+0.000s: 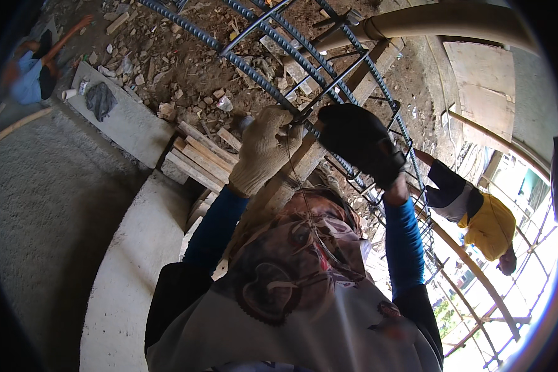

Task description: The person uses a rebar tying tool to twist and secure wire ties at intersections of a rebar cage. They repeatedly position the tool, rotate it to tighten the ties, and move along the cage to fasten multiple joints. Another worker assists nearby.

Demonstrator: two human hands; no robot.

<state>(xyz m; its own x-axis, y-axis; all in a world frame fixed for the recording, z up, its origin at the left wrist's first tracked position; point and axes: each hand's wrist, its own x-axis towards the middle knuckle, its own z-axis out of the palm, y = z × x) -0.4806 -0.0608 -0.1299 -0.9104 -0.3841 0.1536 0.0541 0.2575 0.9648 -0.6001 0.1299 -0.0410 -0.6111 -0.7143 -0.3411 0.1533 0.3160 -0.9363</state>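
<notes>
A cage of ribbed steel rebar (254,75) with thin stirrup bars (336,82) runs diagonally in front of me. My left hand (265,149), in a cream knit glove, is closed at a crossing of bar and stirrup. Thin wire (294,173) trails from its fingers down over my clothing. Just right of it, my right hand (361,139) wears a black glove and curls over the same bar. A small dark piece shows between the two hands; whether it is a tool tip or part of the steel, I cannot tell. The right fingers' undersides are hidden.
Wooden planks (198,155) are stacked beside my left forearm, near a concrete ledge (127,254). Rubble and soil (161,68) lie below the cage. A thick pole (440,25) crosses at upper right. One person in yellow (490,226) stands right, another in blue (28,84) far left.
</notes>
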